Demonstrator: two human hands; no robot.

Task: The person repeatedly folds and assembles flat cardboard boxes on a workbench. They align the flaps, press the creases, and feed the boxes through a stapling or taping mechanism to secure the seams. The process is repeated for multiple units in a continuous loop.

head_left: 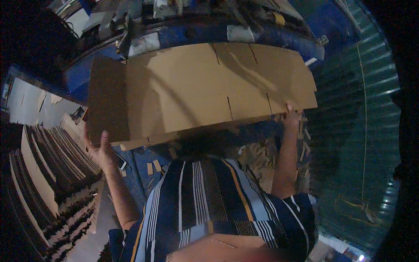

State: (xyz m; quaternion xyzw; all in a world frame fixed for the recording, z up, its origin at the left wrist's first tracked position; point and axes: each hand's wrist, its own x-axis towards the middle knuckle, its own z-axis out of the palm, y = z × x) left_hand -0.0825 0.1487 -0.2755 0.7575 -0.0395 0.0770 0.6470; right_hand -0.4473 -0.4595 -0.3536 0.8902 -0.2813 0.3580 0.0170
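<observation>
A wide brown cardboard sheet (183,87) with several slots cut into its long edges spans the space in front of me. Its left end panel is folded at a crease and lies in shadow. My left hand (99,146) grips the lower left corner, thumb on top and the fingers mostly hidden behind the board. At the lower right edge, my right hand (291,114) pinches the sheet, with its other fingers underneath. The sheet's far edge lies close against a blue machine (192,38).
Stacks of flat cardboard (56,166) stand on the left. Cardboard scraps (257,161) litter the area below the sheet. A green corrugated wall (345,144) rises on the right, with a thin cord (363,131) hanging down it.
</observation>
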